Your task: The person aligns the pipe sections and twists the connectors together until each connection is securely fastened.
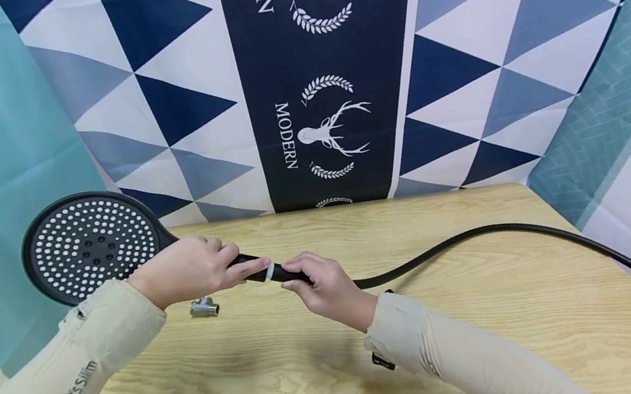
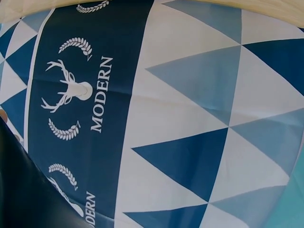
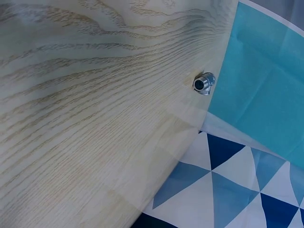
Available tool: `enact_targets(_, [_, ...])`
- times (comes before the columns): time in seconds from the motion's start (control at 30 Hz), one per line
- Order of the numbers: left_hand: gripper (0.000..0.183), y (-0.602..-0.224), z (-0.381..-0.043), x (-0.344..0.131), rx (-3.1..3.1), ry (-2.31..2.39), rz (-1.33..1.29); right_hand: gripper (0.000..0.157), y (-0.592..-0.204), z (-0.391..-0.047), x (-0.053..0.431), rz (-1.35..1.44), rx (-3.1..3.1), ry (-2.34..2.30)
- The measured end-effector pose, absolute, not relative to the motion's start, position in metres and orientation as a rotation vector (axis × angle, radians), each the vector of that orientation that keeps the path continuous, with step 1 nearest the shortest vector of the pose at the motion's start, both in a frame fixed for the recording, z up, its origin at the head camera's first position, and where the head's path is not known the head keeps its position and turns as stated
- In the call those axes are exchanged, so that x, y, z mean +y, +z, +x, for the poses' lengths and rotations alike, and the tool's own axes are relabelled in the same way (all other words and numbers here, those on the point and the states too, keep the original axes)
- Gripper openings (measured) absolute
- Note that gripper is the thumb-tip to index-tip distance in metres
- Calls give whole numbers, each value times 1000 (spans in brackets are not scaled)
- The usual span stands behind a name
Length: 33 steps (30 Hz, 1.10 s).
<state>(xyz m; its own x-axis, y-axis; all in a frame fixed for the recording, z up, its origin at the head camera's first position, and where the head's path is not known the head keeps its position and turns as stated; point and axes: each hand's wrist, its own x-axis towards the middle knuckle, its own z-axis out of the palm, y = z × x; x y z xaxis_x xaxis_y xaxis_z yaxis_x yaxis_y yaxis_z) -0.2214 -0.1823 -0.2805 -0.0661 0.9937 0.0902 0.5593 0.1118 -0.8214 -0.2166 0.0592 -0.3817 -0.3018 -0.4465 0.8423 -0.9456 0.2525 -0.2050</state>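
A black handheld shower head [image 1: 91,245] with a round, white-dotted face tilts up at the left in the head view. My left hand [image 1: 195,268] grips its handle, with the index finger lying along the handle's lower end. The end of a black shower hose [image 1: 455,241] meets that handle, and a white ring [image 1: 270,271] shows at the joint. My right hand [image 1: 328,287] holds the hose end just right of the ring, pinched between thumb and fingers. Both hands are above the wooden table. In the left wrist view a dark curved surface [image 2: 28,190] fills the lower left corner.
A small chrome fitting [image 1: 204,307] lies on the wooden table [image 1: 292,375], left of the hands; the right wrist view shows this fitting [image 3: 204,83] near the table's edge. The hose runs off over the table's right edge. Patterned cloth [image 1: 324,88] hangs behind.
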Motion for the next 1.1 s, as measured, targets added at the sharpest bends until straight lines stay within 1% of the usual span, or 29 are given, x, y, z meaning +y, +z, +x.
enact_targets(0.37, [53,-282,-221,-183,-1747,840,-1517,23,-380,-215,59,1220,-2011,943])
enact_targets(0.67, [50,-283,-221,-185,-1765,853,-1508,20,-378,-215,56,1186,-2148,912])
enact_targets(0.77, [50,-285,-222,-185,-1754,878,-1510,18,-375,-215,55,1180,-2221,970])
enact_targets(0.97, [52,-287,-224,-188,-1768,878,-1506,13,-373,-215,54,1078,-2293,1285])
enact_targets(1.1, [50,-287,-227,-191,-1764,851,-1514,14,-375,-218,50,1076,-2189,1260])
